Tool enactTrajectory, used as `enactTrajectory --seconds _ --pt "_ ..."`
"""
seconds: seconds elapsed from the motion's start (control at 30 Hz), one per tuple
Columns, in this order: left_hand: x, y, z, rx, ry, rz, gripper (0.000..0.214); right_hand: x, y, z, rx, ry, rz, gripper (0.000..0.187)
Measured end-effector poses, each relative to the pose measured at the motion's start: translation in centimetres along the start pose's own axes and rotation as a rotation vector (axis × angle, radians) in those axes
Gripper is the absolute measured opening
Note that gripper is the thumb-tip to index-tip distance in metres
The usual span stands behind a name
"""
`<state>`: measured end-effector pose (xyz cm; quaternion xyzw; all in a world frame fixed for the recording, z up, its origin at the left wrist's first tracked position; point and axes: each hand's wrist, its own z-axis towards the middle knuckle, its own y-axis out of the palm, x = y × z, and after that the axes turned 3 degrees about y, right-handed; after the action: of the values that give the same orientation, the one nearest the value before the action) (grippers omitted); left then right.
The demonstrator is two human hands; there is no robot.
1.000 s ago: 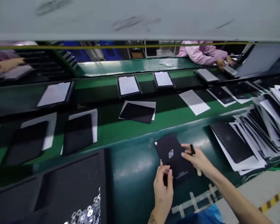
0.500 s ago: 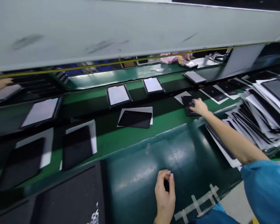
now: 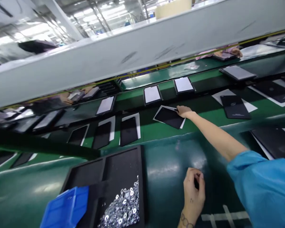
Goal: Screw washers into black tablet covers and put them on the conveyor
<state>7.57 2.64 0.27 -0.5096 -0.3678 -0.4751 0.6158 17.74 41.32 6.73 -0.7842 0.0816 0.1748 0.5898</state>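
Bin (image 3: 65, 207), blue plastic, sits bottom left on the dark green mat (image 3: 166, 164). Black foam tray (image 3: 118, 164) is right beside it, edges overlapping. The tray's right compartment holds a heap of silver washers (image 3: 123, 207) (could be nuts, too small to tell).

Green belt (image 3: 204, 118) runs across beyond the mat. A row of dark panels (image 3: 129, 130) lies on it, each on a white sheet, with two side by side just above the tray. On the lane behind are tablets (image 3: 152, 94) face-up with pale screens, several in a line.

Black panel (image 3: 168, 117) lies flat on its white sheet (image 3: 156, 114) at centre frame, on the belt and skewed to the belt edge. Right hand (image 3: 184, 111) is at it, arm stretched right out, fingers bent down onto the panel's far right corner. It's touching for sure, but I can't tell if it's a real grip or just resting. A small dark tip pokes out of that hand to the left.

Left hand (image 3: 193, 193) is low on the mat, close to the body, well apart from the panel. Its fingers are curled closed against the thumb in a loose fist. Something dark shows inside the curl, can't tell what.

Further right is a logo panel (image 3: 235, 107), black, on its own sheet, well apart from the first one. Blue sleeve (image 3: 263, 186) fills bottom right. At the far back right, another person's hand (image 3: 236, 52) is at a tablet.
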Motion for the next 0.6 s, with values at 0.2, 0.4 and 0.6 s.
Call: enactTrajectory --seconds 0.2,0.4,0.6 --pt "0.6 0.1 0.4 -0.006 0.007 -0.045 0.013 -0.5 1.2 -4.8 -0.106 0.039 0.050 0.032" --pt "0.0 -0.5 -0.2 0.016 -0.126 -0.262 0.014 -0.2 -4.0 -12.0 0.056 -0.054 0.351 0.034" --pt "0.4 -6.3 -0.8 0.188 -0.351 -0.393 0.043 2.2 -7.1 -27.2 -0.087 -0.290 0.105 0.015"
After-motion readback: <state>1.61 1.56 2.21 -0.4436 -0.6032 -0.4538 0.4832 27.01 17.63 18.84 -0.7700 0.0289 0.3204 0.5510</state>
